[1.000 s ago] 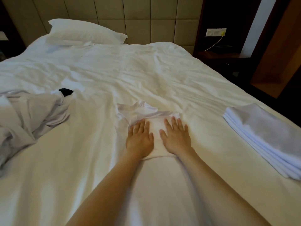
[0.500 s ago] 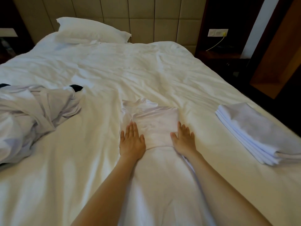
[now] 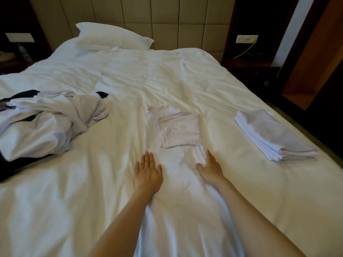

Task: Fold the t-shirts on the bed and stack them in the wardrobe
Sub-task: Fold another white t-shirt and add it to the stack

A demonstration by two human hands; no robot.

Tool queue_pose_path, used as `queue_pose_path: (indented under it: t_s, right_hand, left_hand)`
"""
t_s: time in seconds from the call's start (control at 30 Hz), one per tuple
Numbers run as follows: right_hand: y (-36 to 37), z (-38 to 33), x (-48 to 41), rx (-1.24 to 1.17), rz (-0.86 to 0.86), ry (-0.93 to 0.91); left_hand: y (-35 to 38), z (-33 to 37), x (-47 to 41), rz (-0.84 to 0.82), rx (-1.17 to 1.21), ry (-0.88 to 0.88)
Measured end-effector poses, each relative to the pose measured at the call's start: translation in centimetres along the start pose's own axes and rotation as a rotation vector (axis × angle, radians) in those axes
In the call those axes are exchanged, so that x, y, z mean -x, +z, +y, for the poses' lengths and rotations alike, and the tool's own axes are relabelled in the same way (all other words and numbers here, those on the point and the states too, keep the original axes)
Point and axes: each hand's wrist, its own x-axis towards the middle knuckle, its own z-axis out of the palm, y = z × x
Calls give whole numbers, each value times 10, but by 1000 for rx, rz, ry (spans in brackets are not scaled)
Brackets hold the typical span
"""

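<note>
A white t-shirt (image 3: pixel 179 132) lies partly folded in the middle of the bed (image 3: pixel 167 80), its top part doubled over into a square and its lower part stretching toward me. My left hand (image 3: pixel 147 173) lies flat with straight fingers on the cloth at the shirt's left side, below the folded square. My right hand (image 3: pixel 210 166) lies flat at the shirt's right edge. Neither hand grips anything. A stack of folded white t-shirts (image 3: pixel 272 136) sits at the bed's right edge. A heap of unfolded white and dark garments (image 3: pixel 46 123) lies at the left.
A white pillow (image 3: pixel 113 37) rests against the padded headboard (image 3: pixel 167 21). A dark nightstand (image 3: pixel 250 65) with a wall socket and cable stands at the right, beside a wooden wardrobe panel (image 3: pixel 315 58). The bed's right edge drops to dark floor.
Both hands slid apart and back toward me, off the folded square of the shirt, and now lie flat below it. The camera view shifted, showing more of the heap at the left.
</note>
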Motion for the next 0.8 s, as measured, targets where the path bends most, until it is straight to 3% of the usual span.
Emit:
queue_pose_path:
  t_s: [0.33,0.53,0.63,0.73,0.8]
  right_hand:
    - [27,19,80,225,165,8]
    - [31,21,118,366,219,41]
    - [18,21,125,129,146,115]
    - [6,28,135,-240,84,172]
    - [1,36,141,-359,77,224]
  left_hand:
    - [9,-18,77,-19,42,-3]
    - [5,-29,109,-28,234,-1]
    - [-5,-35,116,-19,478,-55]
    - [-11,-38,129,-144,942,-106]
    - [-8,-39,144,-210,1046,-116]
